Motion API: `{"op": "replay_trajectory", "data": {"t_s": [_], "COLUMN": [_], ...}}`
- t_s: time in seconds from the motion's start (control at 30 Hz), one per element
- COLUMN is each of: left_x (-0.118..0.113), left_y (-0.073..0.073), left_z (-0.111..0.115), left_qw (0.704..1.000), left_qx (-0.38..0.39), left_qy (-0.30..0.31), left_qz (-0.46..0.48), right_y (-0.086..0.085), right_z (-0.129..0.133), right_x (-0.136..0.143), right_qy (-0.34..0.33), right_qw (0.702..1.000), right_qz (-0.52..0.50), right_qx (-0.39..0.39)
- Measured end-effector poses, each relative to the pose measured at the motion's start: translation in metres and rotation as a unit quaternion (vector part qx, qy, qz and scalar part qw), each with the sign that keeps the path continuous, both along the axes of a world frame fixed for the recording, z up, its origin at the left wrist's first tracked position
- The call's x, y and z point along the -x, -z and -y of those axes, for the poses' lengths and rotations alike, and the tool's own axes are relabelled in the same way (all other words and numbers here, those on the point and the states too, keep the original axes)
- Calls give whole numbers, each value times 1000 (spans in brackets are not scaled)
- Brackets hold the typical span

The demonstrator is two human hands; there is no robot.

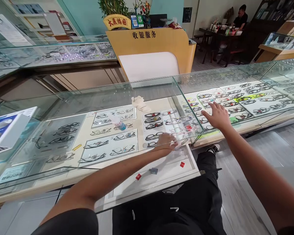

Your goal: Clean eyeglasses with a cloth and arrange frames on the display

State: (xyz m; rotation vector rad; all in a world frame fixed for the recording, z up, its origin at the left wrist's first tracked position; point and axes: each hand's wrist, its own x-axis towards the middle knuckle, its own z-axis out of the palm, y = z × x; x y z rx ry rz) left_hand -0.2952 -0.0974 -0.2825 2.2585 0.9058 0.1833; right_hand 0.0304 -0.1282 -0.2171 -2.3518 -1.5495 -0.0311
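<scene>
My left hand [166, 141] reaches into the glass display case, over the open drawer's back edge, beside rows of eyeglasses [153, 125]. Its fingers are bent near clear-framed glasses at the right of the tray; whether they hold anything is hard to make out. My right hand [218, 116] rests on or hovers just over the glass top at the right, fingers spread, holding nothing. The pulled-out white drawer [161, 179] bears red tags [182, 164] and a grey piece [153, 170].
Inside the case lie a crumpled cloth [140, 103], a small bottle [120, 124], a yellow stick [77, 147] and more glasses. A glass divider [188, 104] stands between my hands. Beyond are a wooden counter [149, 45] and a seated person [240, 20].
</scene>
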Motion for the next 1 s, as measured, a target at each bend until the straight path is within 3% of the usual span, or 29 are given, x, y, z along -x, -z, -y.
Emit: {"op": "replay_trajectory", "data": {"t_s": [0.1,0.2,0.27,0.37,0.47,0.57,0.67,0.8,0.9,1.0], "left_x": [32,57,67,74,70,49,11,-33,-47,-49], "left_y": [-11,-36,-61,-112,-169,-208,-209,-175,-153,-142], "left_z": [29,52,64,75,66,26,-32,-93,-111,-117], "left_qw": [999,989,978,969,988,993,978,970,967,966], "left_qx": [47,146,205,226,108,-95,-205,-232,-235,-234], "left_qy": [22,38,36,76,86,61,49,27,25,33], "left_qz": [-8,7,32,65,65,33,-7,-63,-95,-106], "right_y": [0,1,0,1,2,3,3,1,0,-2], "right_z": [0,0,0,-1,-1,-2,-1,-1,-1,-1], "right_x": [-1,-1,-1,-1,-3,-4,-5,-4,-2,-1], "right_qy": [-1,3,3,5,4,1,5,3,-2,-1], "right_qw": [1000,1000,1000,1000,999,1000,1000,1000,1000,1000], "right_qz": [-1,-5,-6,0,7,6,4,-2,-14,-18], "right_qx": [3,8,13,27,31,24,17,9,11,16]}}
